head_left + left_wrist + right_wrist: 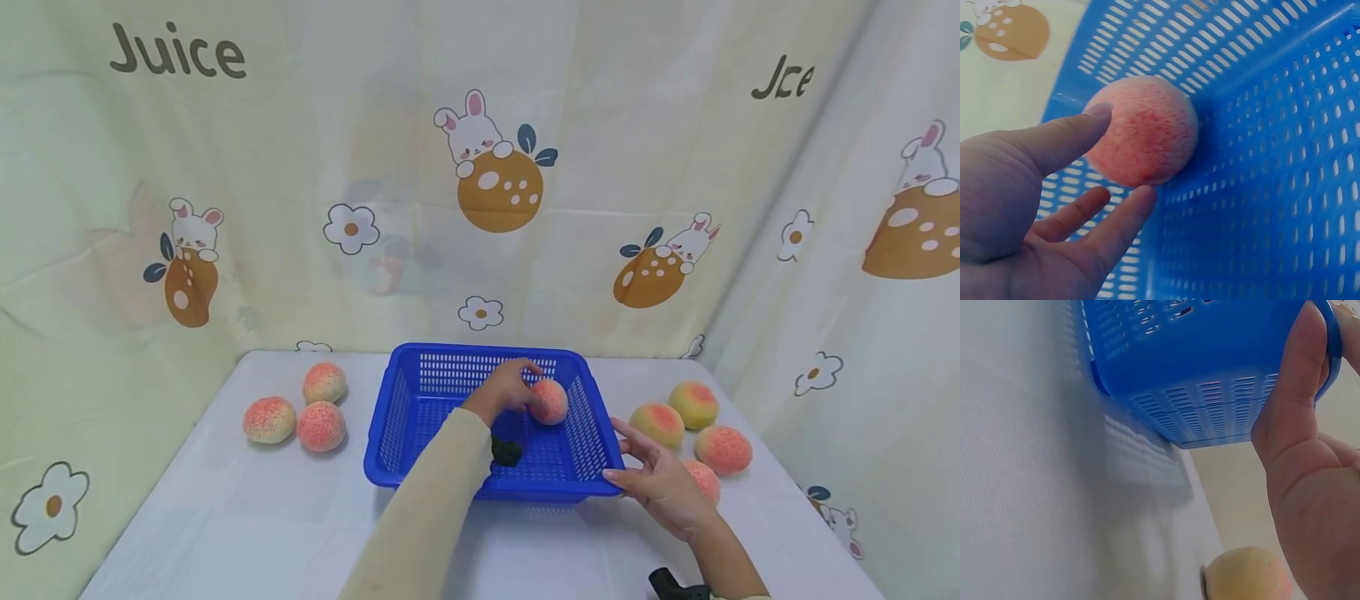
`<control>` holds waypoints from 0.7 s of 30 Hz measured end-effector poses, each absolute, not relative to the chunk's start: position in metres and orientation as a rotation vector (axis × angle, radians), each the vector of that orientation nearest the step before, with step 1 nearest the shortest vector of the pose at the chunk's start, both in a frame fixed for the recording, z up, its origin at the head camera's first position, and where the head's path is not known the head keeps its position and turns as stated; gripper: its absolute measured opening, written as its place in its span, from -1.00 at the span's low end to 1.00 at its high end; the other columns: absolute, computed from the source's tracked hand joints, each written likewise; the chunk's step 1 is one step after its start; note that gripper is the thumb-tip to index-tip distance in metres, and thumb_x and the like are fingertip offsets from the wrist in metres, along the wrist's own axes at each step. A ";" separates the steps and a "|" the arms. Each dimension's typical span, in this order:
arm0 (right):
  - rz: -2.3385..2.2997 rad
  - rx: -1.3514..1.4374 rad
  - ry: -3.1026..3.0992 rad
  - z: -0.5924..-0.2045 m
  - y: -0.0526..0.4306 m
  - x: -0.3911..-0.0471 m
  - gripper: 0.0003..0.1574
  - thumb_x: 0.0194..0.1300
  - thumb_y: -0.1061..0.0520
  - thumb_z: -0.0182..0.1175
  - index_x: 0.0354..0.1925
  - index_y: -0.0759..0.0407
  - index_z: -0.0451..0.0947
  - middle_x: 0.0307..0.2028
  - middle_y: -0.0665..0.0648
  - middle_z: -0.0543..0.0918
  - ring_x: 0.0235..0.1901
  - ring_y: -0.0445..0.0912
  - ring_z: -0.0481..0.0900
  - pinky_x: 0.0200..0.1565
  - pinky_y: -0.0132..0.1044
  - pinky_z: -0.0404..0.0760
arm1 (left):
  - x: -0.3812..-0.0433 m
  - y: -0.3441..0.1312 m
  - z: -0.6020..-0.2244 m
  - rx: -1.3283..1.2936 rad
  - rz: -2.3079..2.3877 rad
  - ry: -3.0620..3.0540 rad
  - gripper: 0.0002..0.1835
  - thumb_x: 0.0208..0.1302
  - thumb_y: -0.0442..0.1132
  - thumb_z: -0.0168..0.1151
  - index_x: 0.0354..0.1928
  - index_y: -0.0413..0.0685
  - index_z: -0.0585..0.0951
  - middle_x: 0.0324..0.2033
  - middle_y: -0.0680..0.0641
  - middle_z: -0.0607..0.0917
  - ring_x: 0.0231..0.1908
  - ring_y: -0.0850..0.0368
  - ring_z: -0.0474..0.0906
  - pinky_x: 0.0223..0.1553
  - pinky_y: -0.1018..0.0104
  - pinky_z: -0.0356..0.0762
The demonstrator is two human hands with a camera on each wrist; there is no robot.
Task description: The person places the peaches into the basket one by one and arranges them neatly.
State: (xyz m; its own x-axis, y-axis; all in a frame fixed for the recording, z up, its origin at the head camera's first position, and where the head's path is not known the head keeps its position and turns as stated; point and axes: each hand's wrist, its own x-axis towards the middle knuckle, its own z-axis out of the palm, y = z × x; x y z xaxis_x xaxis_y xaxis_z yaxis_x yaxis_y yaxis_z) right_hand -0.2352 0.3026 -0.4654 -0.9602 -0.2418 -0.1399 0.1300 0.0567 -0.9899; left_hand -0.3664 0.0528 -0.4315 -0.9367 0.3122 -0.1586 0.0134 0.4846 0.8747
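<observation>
Two cream sleeves (435, 500) reached forward from the near edge over a white-covered table (225, 533); one black device (675, 586) sat at the right wrist, another at the left.

One right hand (663, 492), gripping the near right corner of the blue basket (495, 490), thumb on one side of the rim and fingers on the other.

Four peaches (723, 450) to the right, on the table: two pink nearer, two yellow with red tops behind; the nearest was partly covered by that hand.

One left hand (506, 390), inside the basket, fingers extended and loosely spread, thumb at the side of a lone pink peach (550, 402). That fruit was in the basket's right part, near the far corner.

Three pink-and-cream peaches (321, 427) to the left, grouped closely, well apart from the basket.

One pale curtain (645, 150) behind, printed with rabbits, flowers and lettering.
</observation>
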 end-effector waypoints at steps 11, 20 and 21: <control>-1.968 -0.087 2.111 -0.462 0.303 -0.233 0.10 0.34 0.29 0.33 0.63 0.10 -0.04 0.05 0.16 0.42 -0.07 0.00 0.73 -0.05 -0.21 0.78 | -0.348 0.018 -0.400 0.438 1.541 2.380 -0.39 0.26 -0.25 0.47 0.35 -0.02 0.51 0.21 -0.30 0.57 0.00 -0.11 0.69 0.03 0.08 0.74; -1.962 -0.061 2.116 -0.463 0.300 -0.231 0.09 0.34 0.26 0.35 0.63 0.08 -0.02 0.05 0.15 0.45 -0.09 -0.01 0.73 -0.08 -0.23 0.77 | -0.328 -0.009 -0.384 0.549 1.495 2.437 -0.44 0.25 -0.10 0.49 0.28 0.12 0.56 0.23 -0.22 0.61 0.00 -0.02 0.72 0.04 0.08 0.73; -1.963 -0.059 2.115 -0.464 0.300 -0.231 0.09 0.35 0.26 0.34 0.63 0.08 -0.02 0.05 0.15 0.45 -0.09 0.00 0.73 -0.08 -0.23 0.77 | -0.325 -0.013 -0.383 0.561 1.484 2.450 -0.45 0.25 -0.08 0.49 0.27 0.15 0.56 0.23 -0.20 0.62 0.03 -0.03 0.71 0.07 0.05 0.72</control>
State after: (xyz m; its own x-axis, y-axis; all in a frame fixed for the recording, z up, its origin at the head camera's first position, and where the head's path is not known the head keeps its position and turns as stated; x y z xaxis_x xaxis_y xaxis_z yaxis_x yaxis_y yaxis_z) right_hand -0.2309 0.3003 -0.4638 -0.9669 -0.2011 -0.1572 0.1418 0.0890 -0.9859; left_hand -0.3252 -0.0129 -0.3833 -0.9022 0.4312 0.0076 0.2064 0.4163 0.8855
